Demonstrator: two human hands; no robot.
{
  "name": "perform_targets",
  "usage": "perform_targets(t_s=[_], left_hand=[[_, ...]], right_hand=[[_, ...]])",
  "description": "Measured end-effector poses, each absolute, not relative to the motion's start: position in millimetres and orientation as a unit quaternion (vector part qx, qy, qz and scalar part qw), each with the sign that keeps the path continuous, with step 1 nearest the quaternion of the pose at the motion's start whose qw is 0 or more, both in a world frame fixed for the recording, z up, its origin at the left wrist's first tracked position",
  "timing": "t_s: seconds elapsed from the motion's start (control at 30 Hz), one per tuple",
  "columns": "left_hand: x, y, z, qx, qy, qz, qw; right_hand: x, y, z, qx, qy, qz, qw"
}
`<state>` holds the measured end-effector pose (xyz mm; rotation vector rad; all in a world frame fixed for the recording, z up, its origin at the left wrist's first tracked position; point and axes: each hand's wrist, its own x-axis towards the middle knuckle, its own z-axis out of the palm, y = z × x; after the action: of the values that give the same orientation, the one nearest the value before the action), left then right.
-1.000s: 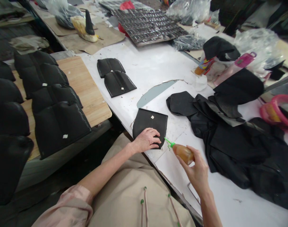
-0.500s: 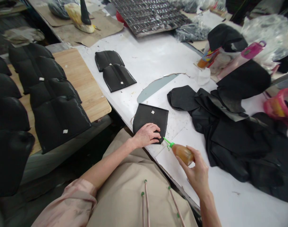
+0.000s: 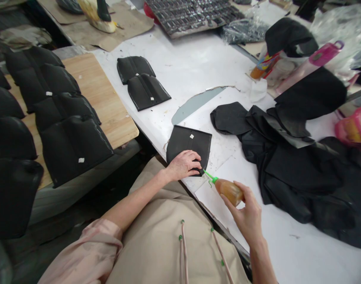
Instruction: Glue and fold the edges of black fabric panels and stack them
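Note:
A flat black leather-like piece (image 3: 188, 142) with a small white tag lies at the table's near edge. My left hand (image 3: 185, 164) rests on its lower part, fingers bent over the lower right edge and pressing it. In my right hand (image 3: 247, 211) is a squeeze bottle (image 3: 229, 190) of amber glue-like liquid, tilted, with a long green nozzle. The nozzle tip meets the piece's edge, right by my left fingertips; whether liquid comes out is too small to see. Two similar black pieces (image 3: 149, 91) overlap farther back on the white table.
On the left, a wooden board (image 3: 105, 100) carries rows of overlapping black pieces (image 3: 75, 146). Loose black fabric (image 3: 299, 173) is heaped at right, near a pink bottle (image 3: 312, 65) and a pink basket (image 3: 354, 128). A panel of dark shiny pieces (image 3: 195, 15) lies at the back.
The whole view has shifted slightly. The bottle's nozzle stays at the piece's lower right edge, and both hands hold nearly the same pose.

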<state>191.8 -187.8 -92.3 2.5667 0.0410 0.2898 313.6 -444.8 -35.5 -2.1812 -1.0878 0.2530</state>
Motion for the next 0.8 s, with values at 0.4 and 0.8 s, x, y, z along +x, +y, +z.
perform_targets(t_s=[0.4,0.8], left_hand=[[191,-188,-94,0.957,0.017,0.109,0.269],[193,-191,-95,0.955,0.021,0.110,0.276]], right_hand=[[317,-456,-40,-0.838,-0.359,0.168,0.374],[327,-462,-79,-0.817,-0.322,0.200,0.435]])
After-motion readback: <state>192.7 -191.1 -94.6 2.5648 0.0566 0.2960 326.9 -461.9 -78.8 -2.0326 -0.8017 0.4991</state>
